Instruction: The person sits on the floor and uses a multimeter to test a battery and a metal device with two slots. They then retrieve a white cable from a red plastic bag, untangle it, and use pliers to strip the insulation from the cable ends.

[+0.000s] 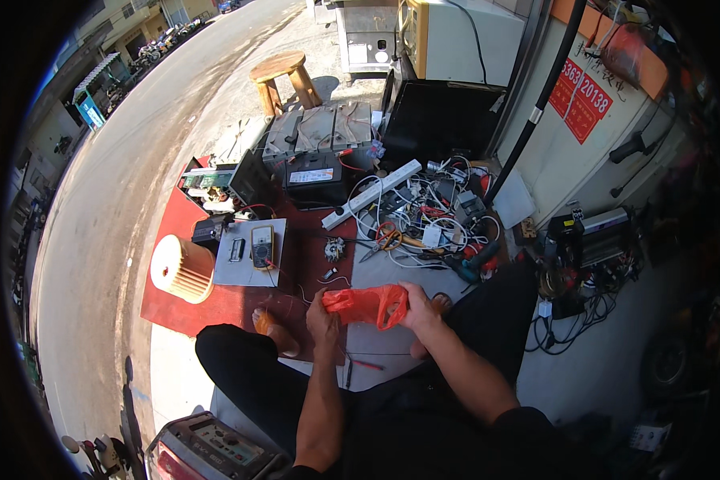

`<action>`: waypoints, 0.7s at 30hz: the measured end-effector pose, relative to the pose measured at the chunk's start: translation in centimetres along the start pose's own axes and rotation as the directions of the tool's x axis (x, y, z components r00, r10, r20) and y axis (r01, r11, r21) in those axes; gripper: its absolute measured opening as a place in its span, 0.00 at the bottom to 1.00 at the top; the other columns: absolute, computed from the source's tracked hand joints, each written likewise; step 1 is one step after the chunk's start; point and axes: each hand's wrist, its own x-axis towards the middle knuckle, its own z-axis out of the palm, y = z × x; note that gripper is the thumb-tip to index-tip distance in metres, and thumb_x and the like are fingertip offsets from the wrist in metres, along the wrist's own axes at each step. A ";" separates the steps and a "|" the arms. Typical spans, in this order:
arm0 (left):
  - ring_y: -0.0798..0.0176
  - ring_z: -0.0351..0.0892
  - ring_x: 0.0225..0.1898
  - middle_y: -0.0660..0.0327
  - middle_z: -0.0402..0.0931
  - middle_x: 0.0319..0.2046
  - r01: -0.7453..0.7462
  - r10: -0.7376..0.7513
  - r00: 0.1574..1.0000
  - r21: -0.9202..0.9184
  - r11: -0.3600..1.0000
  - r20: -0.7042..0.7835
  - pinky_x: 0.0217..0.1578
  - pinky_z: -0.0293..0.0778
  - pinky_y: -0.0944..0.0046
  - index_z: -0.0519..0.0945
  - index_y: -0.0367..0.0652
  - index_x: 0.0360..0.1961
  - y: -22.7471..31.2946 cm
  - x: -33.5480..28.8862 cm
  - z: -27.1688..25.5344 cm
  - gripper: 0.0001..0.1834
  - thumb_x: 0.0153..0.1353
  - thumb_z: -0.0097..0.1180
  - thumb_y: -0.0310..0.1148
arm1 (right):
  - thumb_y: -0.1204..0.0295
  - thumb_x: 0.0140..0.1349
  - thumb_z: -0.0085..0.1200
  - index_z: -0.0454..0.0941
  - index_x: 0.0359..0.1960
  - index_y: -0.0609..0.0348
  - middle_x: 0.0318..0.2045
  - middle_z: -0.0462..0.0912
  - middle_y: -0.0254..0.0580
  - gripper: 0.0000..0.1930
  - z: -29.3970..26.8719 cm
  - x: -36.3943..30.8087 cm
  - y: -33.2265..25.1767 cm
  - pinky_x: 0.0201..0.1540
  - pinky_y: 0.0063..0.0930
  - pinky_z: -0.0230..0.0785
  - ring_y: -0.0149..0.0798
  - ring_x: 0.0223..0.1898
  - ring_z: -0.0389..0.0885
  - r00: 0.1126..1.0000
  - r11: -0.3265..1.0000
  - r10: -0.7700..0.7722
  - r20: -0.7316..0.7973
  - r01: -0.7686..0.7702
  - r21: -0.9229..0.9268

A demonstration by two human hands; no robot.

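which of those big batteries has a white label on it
The black battery at the front; the grey-topped batteries behind it show no such label.

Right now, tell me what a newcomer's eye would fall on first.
Probably the bright red plastic bag, held between the left fingers and right fingers just below centre. Next, the heap of tangled cables beyond it, then the cream ribbed cylinder on the red mat at left.
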 end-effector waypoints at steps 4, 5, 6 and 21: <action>0.36 0.88 0.47 0.44 0.88 0.44 0.059 -0.060 0.998 -0.093 0.994 -0.011 0.50 0.81 0.49 0.83 0.39 0.58 0.4 1.0 -1.3 0.24 0.61 0.57 0.35 | 0.66 0.78 0.46 0.82 0.48 0.58 0.48 0.88 0.45 0.12 -1.8 -0.3 -6.9 0.62 0.44 0.78 0.45 0.53 0.87 0.948 0.951 -0.308 0.078 0.305 0.047; 0.35 0.87 0.46 0.44 0.87 0.42 0.019 -0.019 0.997 -0.001 1.000 -0.070 0.50 0.81 0.48 0.84 0.39 0.55 0.8 1.1 -1.3 0.22 0.61 0.60 0.35 | 0.66 0.78 0.48 0.82 0.49 0.57 0.50 0.88 0.45 0.12 -2.1 -0.1 -7.6 0.63 0.45 0.78 0.45 0.55 0.87 0.934 0.929 -0.343 -0.099 0.353 0.114; 0.35 0.85 0.44 0.45 0.85 0.40 -0.049 0.047 0.988 -0.011 0.999 -0.145 0.48 0.79 0.46 0.84 0.40 0.53 1.4 0.6 -1.0 0.20 0.59 0.60 0.31 | 0.66 0.76 0.52 0.81 0.47 0.53 0.44 0.88 0.41 0.08 -2.9 -0.4 -7.8 0.51 0.38 0.81 0.40 0.45 0.88 0.899 0.903 -0.379 -0.222 0.411 0.125; 0.49 0.81 0.39 0.49 0.78 0.38 -0.018 -0.037 0.931 -0.147 0.989 -0.362 0.44 0.77 0.56 0.84 0.36 0.50 7.8 0.6 -3.9 0.13 0.66 0.53 0.20 | 0.66 0.74 0.59 0.74 0.33 0.47 0.22 0.72 0.25 0.10 0.9 -5.8 -7.5 0.21 0.24 0.62 0.27 0.18 0.69 0.762 0.796 -0.604 -0.234 0.591 -0.128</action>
